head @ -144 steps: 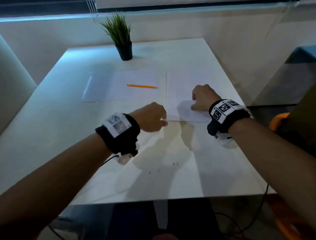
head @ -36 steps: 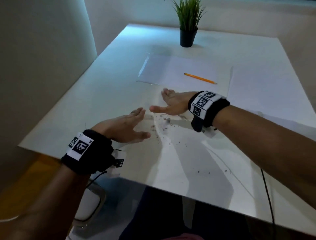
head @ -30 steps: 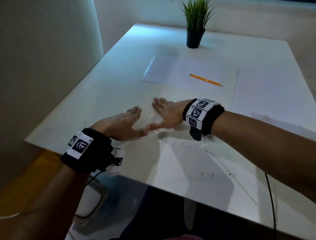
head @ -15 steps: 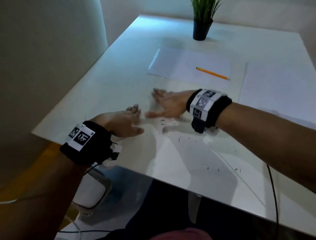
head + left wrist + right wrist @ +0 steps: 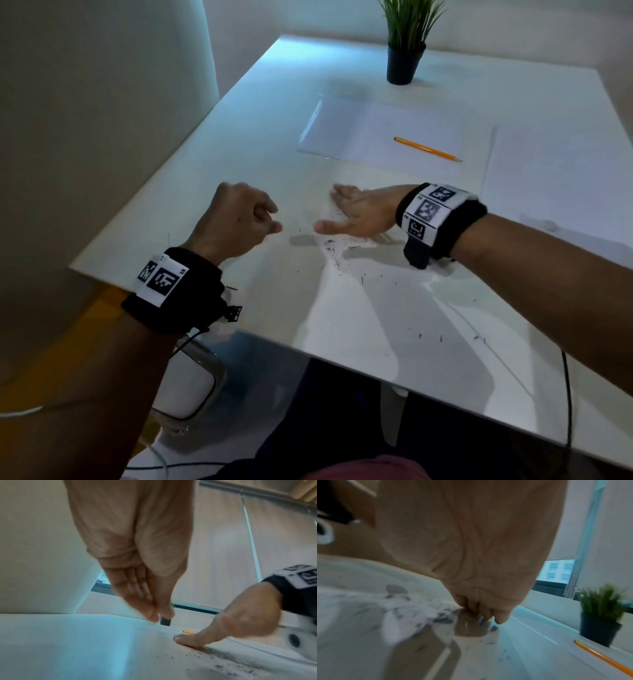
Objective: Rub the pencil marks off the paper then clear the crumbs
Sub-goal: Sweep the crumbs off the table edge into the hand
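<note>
Worktop edge: near rim of the white worktop (image 5: 342, 353), scattered eraser crumbs (image 5: 337, 251) just beyond.
Left hand (image 5: 236, 221): raised, fingers curled, holding nothing visible.
Right hand (image 5: 359, 214): flat, fingers straight, edge on the worktop beside the crumbs.
Beyond: paper (image 5: 373, 133) carrying an orange pencil (image 5: 426, 149); second sheet (image 5: 555, 192) alongside; potted plant (image 5: 404, 44) farthest.

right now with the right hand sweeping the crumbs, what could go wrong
1. The right hand is sweeping the crumbs toward the left hand, which looks lifted and curled rather than cupped, so they may scatter past it or over the table edge onto the floor.
2. More crumbs lie behind the right forearm near the table's near edge; the sweep could miss them or the arm could smear them.
</note>
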